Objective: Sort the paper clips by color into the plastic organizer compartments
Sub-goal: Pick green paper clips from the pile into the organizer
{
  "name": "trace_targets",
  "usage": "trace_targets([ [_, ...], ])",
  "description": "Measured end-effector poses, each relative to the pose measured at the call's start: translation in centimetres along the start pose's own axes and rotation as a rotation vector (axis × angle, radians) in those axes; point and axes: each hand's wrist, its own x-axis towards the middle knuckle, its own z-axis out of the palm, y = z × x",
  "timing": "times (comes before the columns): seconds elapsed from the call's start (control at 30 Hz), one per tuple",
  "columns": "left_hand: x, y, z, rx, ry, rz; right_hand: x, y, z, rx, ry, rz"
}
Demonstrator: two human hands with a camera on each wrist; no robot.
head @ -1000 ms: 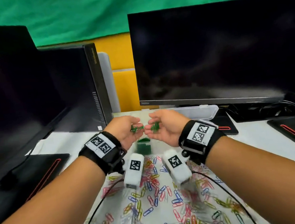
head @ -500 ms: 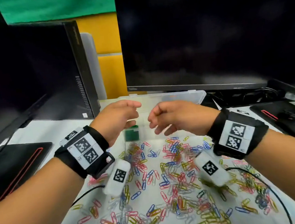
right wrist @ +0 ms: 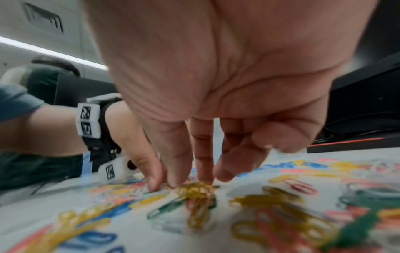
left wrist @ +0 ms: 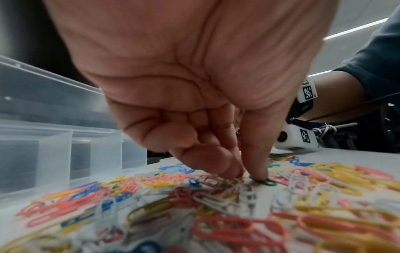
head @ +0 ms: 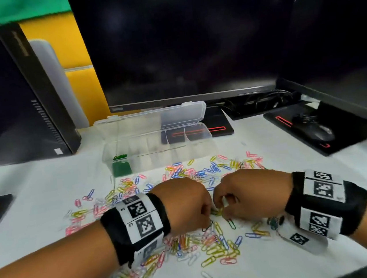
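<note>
With our left hand [left wrist: 184, 95] we press a thumb tip onto a small green wire paper clip [left wrist: 265, 181] lying flat, fingers curled just beside; our right hand [right wrist: 216, 95] pinches nothing, fingertips on yellow clips [right wrist: 195, 188], nearest.

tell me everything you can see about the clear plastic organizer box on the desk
The clear plastic organizer box is long, shallow and translucent, split by thin dividers into a row of compartments. Its hinged lid stands open behind it. It sits on the white desk cover beyond the scattered clips. Only the leftmost compartment holds green paper clips. Neither hand touches it.
</note>
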Motion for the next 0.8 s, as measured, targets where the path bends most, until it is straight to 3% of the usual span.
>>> trace_targets([
  [0.17, 0.0, -0.6, 0.1, 0.023, 0.031, -0.036, 0.6, 1.0, 0.6, -0.029, 0.06, 0.042],
  [0.33, -0.1, -0.8, 0.1, -0.091, 0.026, -0.097, 1.6, 0.0, 0.7, -0.017, 0.031, -0.052],
  [0.5, 0.1, -0.1, 1.0, -0.037, 0.038, -0.125, 2.1, 0.1, 0.9, -0.04, 0.066, -0.084],
  [0.7, -0.2, 0.0, 1.1, 0.002, 0.061, -0.061, 2.2, 0.8, 0.8, -0.07, 0.24, -0.015],
  [0.8, -0.3, 0.4, 1.2, 0.061, 0.067, -0.051, 2.2, 0.8, 0.8, -0.038, 0.214, -0.042],
])
